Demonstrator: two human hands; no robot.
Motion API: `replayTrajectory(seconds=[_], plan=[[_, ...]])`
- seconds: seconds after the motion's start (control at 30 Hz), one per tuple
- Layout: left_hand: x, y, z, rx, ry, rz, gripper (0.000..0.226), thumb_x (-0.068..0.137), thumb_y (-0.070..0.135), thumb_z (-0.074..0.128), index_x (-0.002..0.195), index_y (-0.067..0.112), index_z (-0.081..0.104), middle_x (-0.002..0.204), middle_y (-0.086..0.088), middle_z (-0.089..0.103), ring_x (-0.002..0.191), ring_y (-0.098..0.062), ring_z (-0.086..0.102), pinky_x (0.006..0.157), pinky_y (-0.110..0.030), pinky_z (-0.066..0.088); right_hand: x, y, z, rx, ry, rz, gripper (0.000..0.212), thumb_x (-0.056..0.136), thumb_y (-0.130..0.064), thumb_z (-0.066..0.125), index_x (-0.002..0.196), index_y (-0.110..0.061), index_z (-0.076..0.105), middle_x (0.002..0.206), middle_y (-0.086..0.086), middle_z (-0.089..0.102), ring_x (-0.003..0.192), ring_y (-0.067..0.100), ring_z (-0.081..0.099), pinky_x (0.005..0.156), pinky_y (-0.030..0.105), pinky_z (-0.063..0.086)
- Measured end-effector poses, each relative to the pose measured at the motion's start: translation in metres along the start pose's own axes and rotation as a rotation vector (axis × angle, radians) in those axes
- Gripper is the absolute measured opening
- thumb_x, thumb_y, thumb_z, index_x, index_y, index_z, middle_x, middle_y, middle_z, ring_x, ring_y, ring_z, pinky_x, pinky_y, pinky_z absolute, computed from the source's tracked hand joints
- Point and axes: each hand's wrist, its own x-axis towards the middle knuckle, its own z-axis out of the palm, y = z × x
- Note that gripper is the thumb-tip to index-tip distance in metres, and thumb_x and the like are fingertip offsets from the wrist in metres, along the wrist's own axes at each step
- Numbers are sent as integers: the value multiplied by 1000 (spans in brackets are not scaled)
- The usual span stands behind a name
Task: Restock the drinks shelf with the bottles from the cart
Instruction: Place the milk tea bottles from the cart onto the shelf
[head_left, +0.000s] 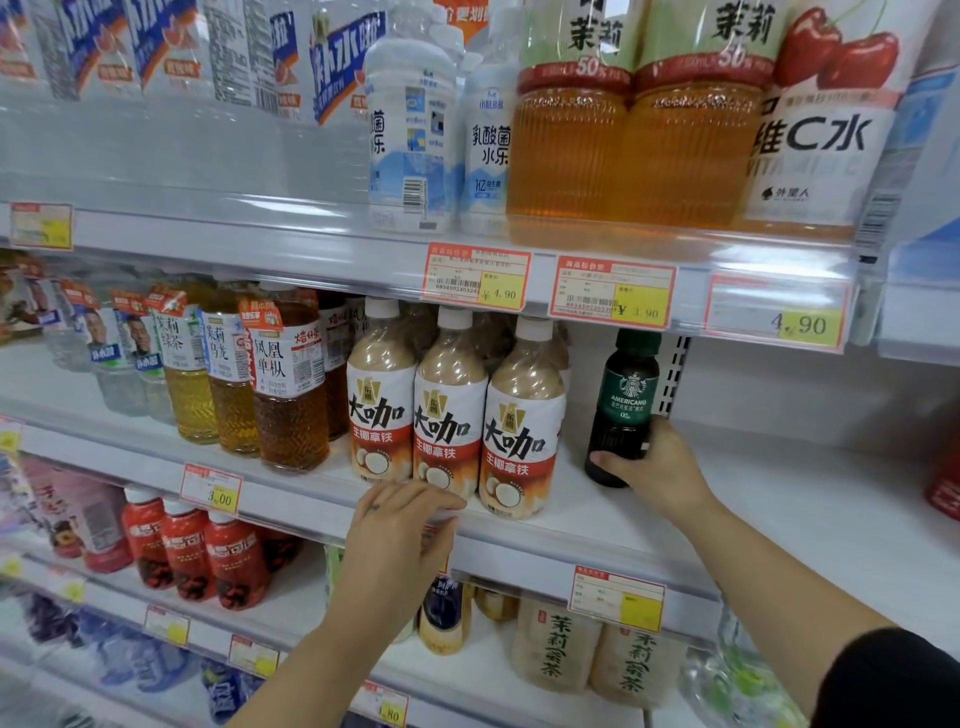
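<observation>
A dark green coffee bottle (627, 395) stands upright on the white middle shelf (779, 499), right of three beige latte bottles (452, 415). My right hand (657, 467) grips the lower part of the green bottle, thumb across its front. My left hand (400, 530) hovers at the shelf's front edge, below the middle latte bottle, with fingers extended and holding nothing. The cart is out of view.
Tea bottles (291, 384) fill the middle shelf to the left. Bare shelf surface lies right of the green bottle, up to a red item (945, 488) at the frame edge. Large juice bottles (623, 135) stand above; red bottles (197, 551) and beige tea bottles (597, 654) sit below.
</observation>
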Motion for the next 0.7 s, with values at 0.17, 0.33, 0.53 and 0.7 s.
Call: replayTrajectory(seconds=[0.17,0.33,0.53,0.7], plan=[[0,2,-1,12,-13,-8,28,68,7,79,89,23,69,88,14,66,87,-1,52,92,-27,39,2,-4,2,-14,-16,16,61,72,-18,79,121,0,47,121,16,58,111,31,54,82,31,42],[0,4,-3,-4,-18,-11,30,66,4,79,88,22,69,84,13,66,79,-1,52,85,-36,48,9,-5,8,15,-50,39,62,72,-15,78,122,0,45,122,17,58,111,31,55,82,29,41],[-2,7,-12,-42,-45,-11,27,74,4,72,97,19,69,95,9,66,86,1,46,93,-38,45,-12,-10,-8,-38,-56,63,83,75,-26,77,140,-3,30,136,16,49,121,31,50,94,35,42],[-41,-5,-22,-175,-32,7,25,85,26,50,104,22,66,110,10,60,103,-7,53,96,-33,44,-106,-37,-7,-38,248,-285,32,83,-16,67,114,-20,57,104,-1,62,87,7,54,74,12,40]])
